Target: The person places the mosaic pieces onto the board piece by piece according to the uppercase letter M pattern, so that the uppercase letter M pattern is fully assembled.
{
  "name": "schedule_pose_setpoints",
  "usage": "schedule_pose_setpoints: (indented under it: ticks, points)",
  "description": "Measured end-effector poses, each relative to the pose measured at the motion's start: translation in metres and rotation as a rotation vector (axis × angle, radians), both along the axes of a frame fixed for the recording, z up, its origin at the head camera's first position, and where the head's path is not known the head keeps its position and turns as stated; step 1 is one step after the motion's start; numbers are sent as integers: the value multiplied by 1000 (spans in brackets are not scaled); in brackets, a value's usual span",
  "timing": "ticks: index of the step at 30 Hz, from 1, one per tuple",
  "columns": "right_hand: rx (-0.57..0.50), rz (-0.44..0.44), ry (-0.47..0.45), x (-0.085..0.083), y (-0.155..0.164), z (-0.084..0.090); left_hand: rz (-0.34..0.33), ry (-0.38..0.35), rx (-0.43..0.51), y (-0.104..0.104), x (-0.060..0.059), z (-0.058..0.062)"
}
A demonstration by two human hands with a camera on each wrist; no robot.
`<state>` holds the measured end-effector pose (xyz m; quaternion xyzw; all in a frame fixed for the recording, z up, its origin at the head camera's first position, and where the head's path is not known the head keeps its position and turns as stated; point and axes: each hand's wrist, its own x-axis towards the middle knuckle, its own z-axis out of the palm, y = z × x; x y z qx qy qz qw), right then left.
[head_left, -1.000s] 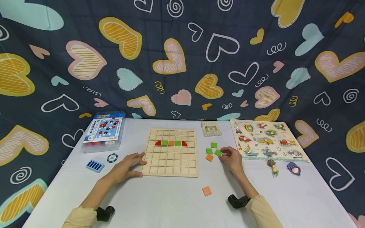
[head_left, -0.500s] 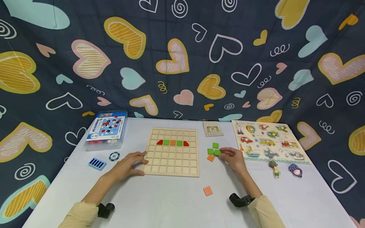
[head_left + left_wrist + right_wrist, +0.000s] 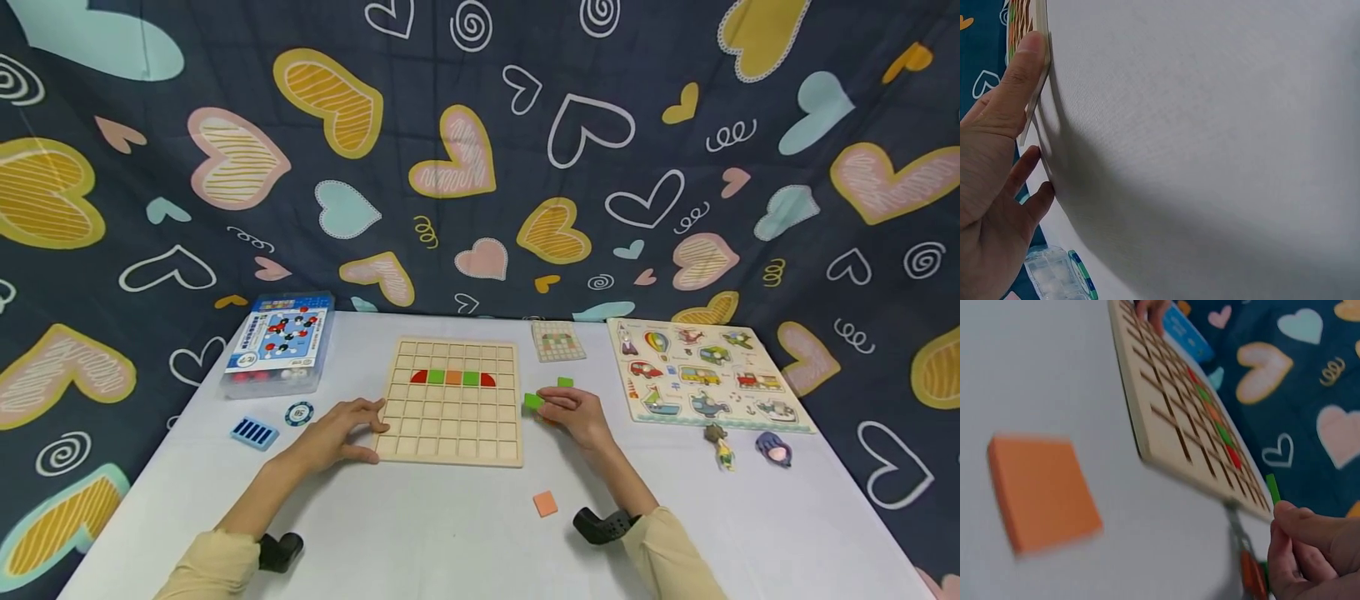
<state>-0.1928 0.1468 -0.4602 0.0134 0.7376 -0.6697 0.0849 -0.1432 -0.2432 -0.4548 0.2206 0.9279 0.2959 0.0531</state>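
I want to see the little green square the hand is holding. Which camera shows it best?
The head view: the green square shows flat-on, pinched by the right hand beside the wooden grid board. The right wrist view shows only its thin edge. The left wrist view misses it.

Head view: right hand (image 3: pixel 576 414) covers the orange tile seen only as a sliver at its 6 o'clock edge; tile outline not readable. Print on the pattern card (image 3: pixel 557 341) and the blue-lidded box (image 3: pixel 278 339) too small to read.

Left wrist view: left hand (image 3: pixel 994 187) cut off at 9 o'clock frame edge; grid board (image 3: pixel 1038 59) visible only edge-on, its face hidden.

Right wrist view: near orange tile (image 3: pixel 1041 490) blurred; green tile (image 3: pixel 1273 487) seen edge-on only; hand cropped at 5 o'clock.
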Motion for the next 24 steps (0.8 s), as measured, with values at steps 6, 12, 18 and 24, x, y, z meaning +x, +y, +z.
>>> schedule_pose_setpoints:
  ticks: [6, 12, 18, 24]
  points:
    - [-49, 33, 61, -4, -28, 0, 1, -10, 6, 0, 0, -1]
    - [-105, 60, 84, -7, -58, 2, 10, -15, 3, 0, 1, 1]
    - [-153, 85, 90, -8, -91, -2, 12, -28, 13, 1, 2, 2]
    - [-123, 112, 169, -10, -120, -9, 16, -30, 3, -1, 1, -1]
